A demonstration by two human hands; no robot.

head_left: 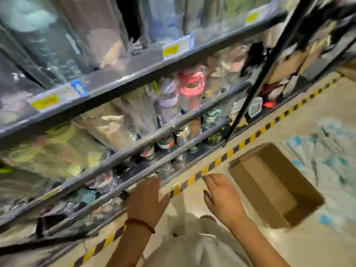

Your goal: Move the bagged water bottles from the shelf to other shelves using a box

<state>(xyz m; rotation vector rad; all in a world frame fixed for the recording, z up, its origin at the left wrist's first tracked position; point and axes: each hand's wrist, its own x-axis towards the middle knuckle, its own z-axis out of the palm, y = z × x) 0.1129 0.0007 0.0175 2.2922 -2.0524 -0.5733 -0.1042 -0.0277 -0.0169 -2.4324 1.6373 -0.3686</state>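
Observation:
The picture is blurred by motion. Grey metal shelves [123,81] fill the left and top, packed with water bottles in clear bags; one bagged bottle with a pink lid [191,81] stands on the middle tier. My left hand [145,199], with a red bracelet at the wrist, reaches to the edge of the lowest tiers, fingers spread, touching the shelf rail near small bagged bottles [165,145]. My right hand [221,197] hovers open over the floor, holding nothing. An open, empty cardboard box [277,182] sits on the floor to the right of my hands.
A yellow-and-black striped line [238,145] runs along the floor at the shelf's foot. A pile of bagged blue-and-white items [325,160] lies on the floor beyond the box. A black upright post [256,89] divides this shelf unit from another at the right.

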